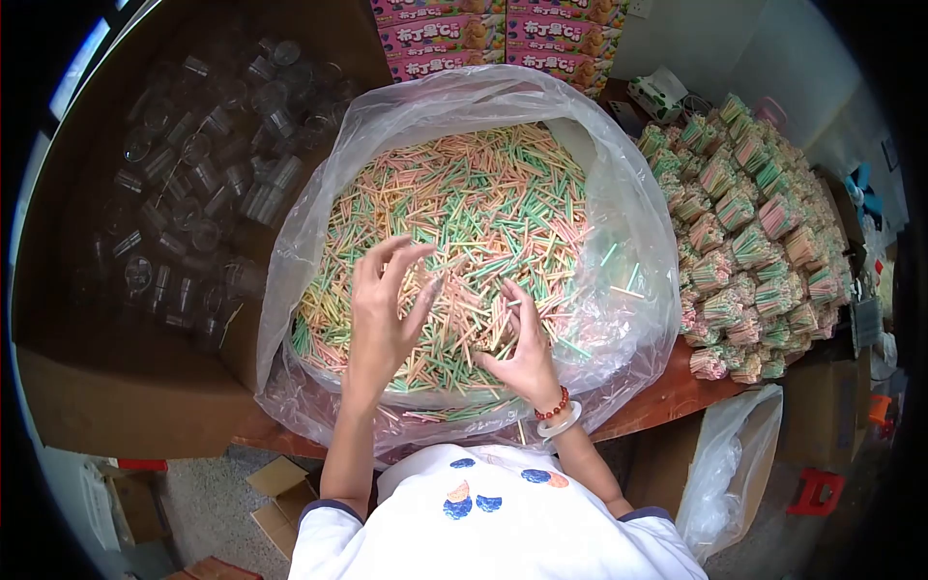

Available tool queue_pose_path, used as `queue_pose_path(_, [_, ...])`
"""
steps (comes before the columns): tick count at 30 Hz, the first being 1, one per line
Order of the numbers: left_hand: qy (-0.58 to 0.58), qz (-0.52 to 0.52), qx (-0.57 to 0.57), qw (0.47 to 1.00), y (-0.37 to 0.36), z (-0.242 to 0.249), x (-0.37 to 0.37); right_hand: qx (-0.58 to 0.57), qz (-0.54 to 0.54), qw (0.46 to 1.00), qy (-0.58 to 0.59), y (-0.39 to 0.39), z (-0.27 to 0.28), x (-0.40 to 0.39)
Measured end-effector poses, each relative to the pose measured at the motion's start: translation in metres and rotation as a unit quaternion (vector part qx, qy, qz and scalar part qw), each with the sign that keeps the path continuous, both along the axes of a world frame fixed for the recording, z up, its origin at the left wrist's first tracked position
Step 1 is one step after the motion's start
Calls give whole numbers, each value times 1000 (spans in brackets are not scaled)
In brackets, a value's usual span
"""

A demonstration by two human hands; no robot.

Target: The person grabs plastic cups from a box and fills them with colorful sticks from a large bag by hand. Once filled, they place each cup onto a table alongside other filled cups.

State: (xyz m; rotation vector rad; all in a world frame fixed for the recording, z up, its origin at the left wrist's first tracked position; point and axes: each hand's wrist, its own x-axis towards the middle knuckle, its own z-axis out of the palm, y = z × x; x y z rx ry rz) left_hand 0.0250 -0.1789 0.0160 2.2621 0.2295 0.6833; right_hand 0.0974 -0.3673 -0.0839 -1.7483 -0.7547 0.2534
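A large clear plastic bag (pixel 619 208) stands open, full of short pink, green and yellow sticks (pixel 454 193). Over the left part of the sticks is my left hand (pixel 382 314), fingers spread and curved, with nothing gripped in it. To its right, low among the sticks, my right hand (pixel 522 348) curls its thumb and fingers around a small bunch of sticks (pixel 498 324). A red bead bracelet (pixel 553 404) and a pale bangle (pixel 561 421) circle the right wrist.
On the left, a cardboard box (pixel 126 387) holds many clear plastic cups (pixel 203 179). Bundled sticks (pixel 754 242) are piled high at the right. Pink printed boxes (pixel 435 39) stand behind the bag. A red stool (pixel 815 491) is on the floor at lower right.
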Motion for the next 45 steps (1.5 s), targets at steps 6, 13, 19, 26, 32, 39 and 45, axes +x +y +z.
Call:
queue_pose_path(6, [97, -152, 79, 980, -33, -24, -2, -45, -25, 999, -9, -3, 3, -8])
queue_pose_path(13, [46, -16, -102, 994, 4, -11, -14, -46, -30, 998, -26, 1, 14, -7])
queue_pose_path(19, [57, -56, 49, 996, -16, -9, -21, -13, -59, 998, -7, 10, 15, -13])
queue_pose_path(26, [4, -75, 16, 997, -37, -33, -11, -73, -78, 993, -47, 1, 41, -20])
queue_pose_path(32, [-15, 25, -29, 999, -7, -24, -21, -62, -108, 987, -98, -3, 41, -15])
queue_pose_path(39, [63, -118, -32, 991, -38, -28, -5, -65, -98, 988, -101, -1, 29, -20])
queue_pose_path(45, [-35, -26, -102, 994, -19, -32, 9, -44, -114, 989, -81, -13, 41, -22])
